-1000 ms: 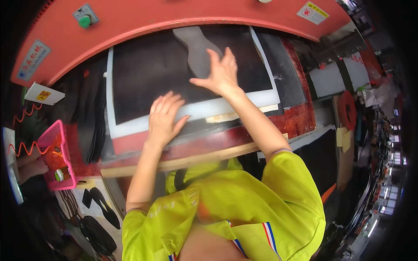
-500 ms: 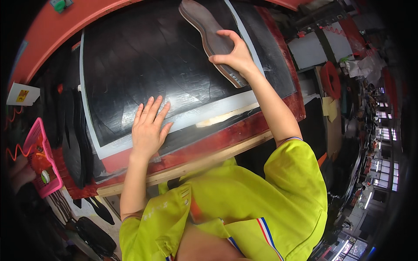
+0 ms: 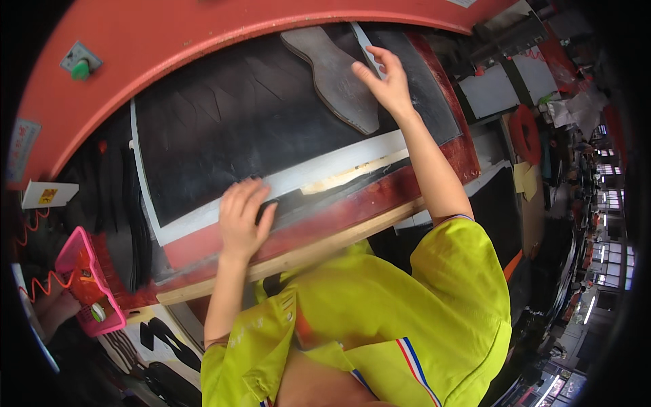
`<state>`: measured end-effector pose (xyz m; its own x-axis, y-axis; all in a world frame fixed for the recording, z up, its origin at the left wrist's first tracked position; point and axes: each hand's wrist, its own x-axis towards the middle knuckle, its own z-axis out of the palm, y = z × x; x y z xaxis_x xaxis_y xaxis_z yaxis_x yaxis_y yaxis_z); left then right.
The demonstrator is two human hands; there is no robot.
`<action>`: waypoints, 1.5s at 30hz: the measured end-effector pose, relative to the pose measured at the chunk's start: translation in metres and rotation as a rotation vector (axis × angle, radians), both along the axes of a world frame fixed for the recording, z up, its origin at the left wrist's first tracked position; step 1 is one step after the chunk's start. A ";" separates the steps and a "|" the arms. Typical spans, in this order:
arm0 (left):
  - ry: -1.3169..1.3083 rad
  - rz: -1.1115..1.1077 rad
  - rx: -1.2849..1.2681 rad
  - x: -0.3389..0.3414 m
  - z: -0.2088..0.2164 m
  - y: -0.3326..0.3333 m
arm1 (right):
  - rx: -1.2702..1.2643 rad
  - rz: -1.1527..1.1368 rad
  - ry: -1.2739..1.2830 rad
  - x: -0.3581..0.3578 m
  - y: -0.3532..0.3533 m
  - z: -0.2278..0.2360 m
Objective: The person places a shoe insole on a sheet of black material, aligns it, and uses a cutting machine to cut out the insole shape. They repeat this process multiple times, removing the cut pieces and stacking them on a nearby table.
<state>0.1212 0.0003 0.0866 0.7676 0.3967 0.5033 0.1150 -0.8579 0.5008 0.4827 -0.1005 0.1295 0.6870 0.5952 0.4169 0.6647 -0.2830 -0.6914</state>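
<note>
A grey-brown, shoe-sole-shaped cutting die (image 3: 336, 85) lies flat on the right part of a black sheet (image 3: 217, 129). Just beside its right edge, my right hand (image 3: 388, 85) is open, thumb and fingers apart, and grips nothing. My left hand (image 3: 243, 220) is open too, blurred a little, above the sheet's near edge and the pale board (image 3: 291, 180) beneath it. Its palm faces down, so the surface under it is hidden. Curved cut lines show faintly in the sheet.
A red machine beam (image 3: 203, 41) with a green button (image 3: 80, 69) spans the far side. Along my side runs a wooden strip (image 3: 305, 256). At left stands a pink basket (image 3: 85, 298), with part of another person's hand (image 3: 60, 311) nearby. Black cut pieces (image 3: 139, 224) hang over the left side.
The die has gone from tilted in my right hand to lying flat, let go. My left hand has drawn back from the sheet toward me. More of the red beam shows.
</note>
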 end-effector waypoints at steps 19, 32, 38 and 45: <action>0.203 -0.024 0.092 0.134 -0.036 0.109 | -0.383 0.382 -0.048 0.013 0.056 -0.043; 0.300 0.094 -0.048 0.113 -0.029 0.063 | -0.283 0.214 -0.180 -0.046 0.006 -0.079; 0.330 -0.069 -0.059 0.060 -0.020 0.002 | -0.841 0.501 0.146 -0.058 -0.044 -0.036; 0.175 -0.204 0.113 0.044 0.007 -0.006 | -0.451 0.021 -0.302 -0.049 -0.003 -0.004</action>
<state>0.1647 -0.0054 0.0934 0.9048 0.1741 0.3885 0.0106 -0.9216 0.3881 0.4333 -0.1036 0.1253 0.5620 0.7731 0.2940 0.8239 -0.4917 -0.2818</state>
